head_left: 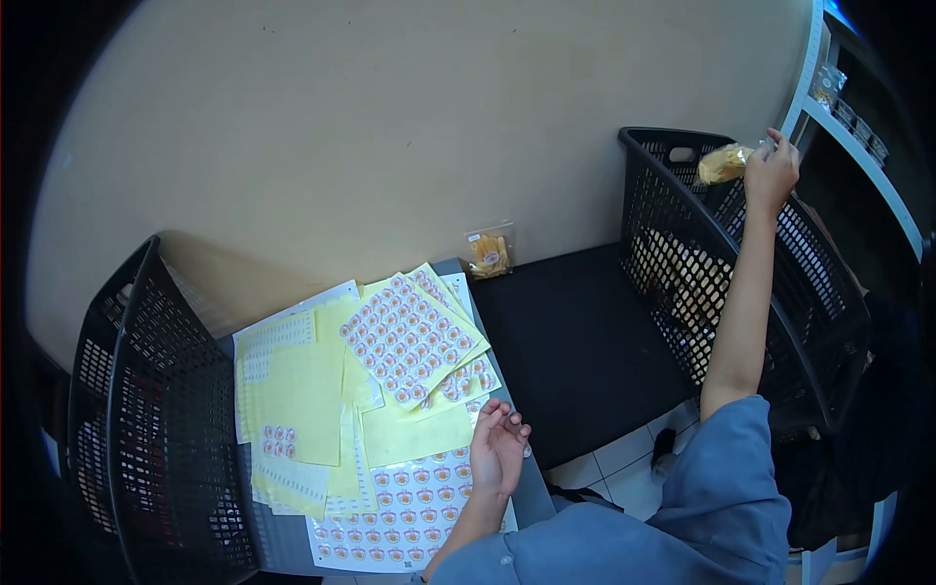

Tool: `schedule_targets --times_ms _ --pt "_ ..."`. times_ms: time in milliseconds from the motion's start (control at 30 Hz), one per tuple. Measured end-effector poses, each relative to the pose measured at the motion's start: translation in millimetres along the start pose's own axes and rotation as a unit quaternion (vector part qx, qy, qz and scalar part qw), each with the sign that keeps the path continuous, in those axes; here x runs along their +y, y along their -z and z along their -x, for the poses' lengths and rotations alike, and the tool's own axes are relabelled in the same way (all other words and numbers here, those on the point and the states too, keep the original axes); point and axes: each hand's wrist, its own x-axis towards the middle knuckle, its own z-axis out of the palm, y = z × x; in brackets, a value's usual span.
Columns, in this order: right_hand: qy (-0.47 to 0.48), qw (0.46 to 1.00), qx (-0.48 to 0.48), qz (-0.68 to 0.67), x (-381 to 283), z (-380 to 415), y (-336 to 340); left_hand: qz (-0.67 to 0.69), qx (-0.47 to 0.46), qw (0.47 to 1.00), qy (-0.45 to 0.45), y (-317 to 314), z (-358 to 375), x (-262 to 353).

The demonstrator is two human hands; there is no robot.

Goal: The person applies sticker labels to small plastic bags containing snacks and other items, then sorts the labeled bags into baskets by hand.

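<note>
My right hand (770, 175) is raised at the upper right, its fingers closed on the top of a clear snack bag (722, 166) with yellow contents. The bag hangs over the right black basket (726, 229). Palm up and fingers loosely curled, my left hand (498, 453) is over the right edge of the sticker sheets. Its palm holds nothing that I can see; a small pale spot shows beside the fingers, too small to name. Round-logo stickers cover the nearest sheet (424, 507) and an upper sheet (405, 336). Bare yellow backing sheets (302, 390) lie to the left.
Another bag of yellow sticks (489, 252) leans against the wall (390, 146). A black surface (575, 351) lies between the grey table and the right basket, which holds several bags. A second black basket (161, 419) stands left. Shelving (858, 156) rises at the far right.
</note>
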Motion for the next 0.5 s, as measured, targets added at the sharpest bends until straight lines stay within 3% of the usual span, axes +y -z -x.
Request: schedule_targets --times_ms 67,133,167,233,333,400,467,500 --pt "-0.026 0.999 -0.027 -0.006 -1.9 4.2 -7.3 0.002 0.0 1.0 -0.001 -0.3 0.4 0.7" --pt "0.065 0.997 -0.025 -0.036 -11.7 11.0 -15.5 0.004 -0.002 1.0 -0.003 -0.3 0.9 0.9" --pt "0.111 0.992 -0.049 0.047 -17.5 19.2 -19.3 0.004 -0.004 1.0 0.0 -0.2 1.1 0.7" --pt "0.178 0.981 -0.049 0.055 -47.7 48.1 -22.8 0.004 -0.008 1.0 0.001 -0.1 0.7 0.8" --pt "0.283 0.935 -0.174 -0.121 -85.6 112.4 -37.8 0.007 -0.007 1.0 0.002 0.1 -0.2 0.9" --pt "0.197 0.903 -0.332 -0.188 -104.5 165.5 -58.5 0.007 -0.002 1.0 0.002 1.0 -0.2 1.4" --pt "0.062 0.853 -0.416 -0.309 -112.9 218.6 -98.6 0.009 -0.004 1.0 -0.005 4.3 -1.6 2.4" --pt "0.024 0.847 -0.435 -0.306 -117.4 238.1 -115.1 0.012 -0.004 1.0 -0.007 5.3 -2.7 3.0"
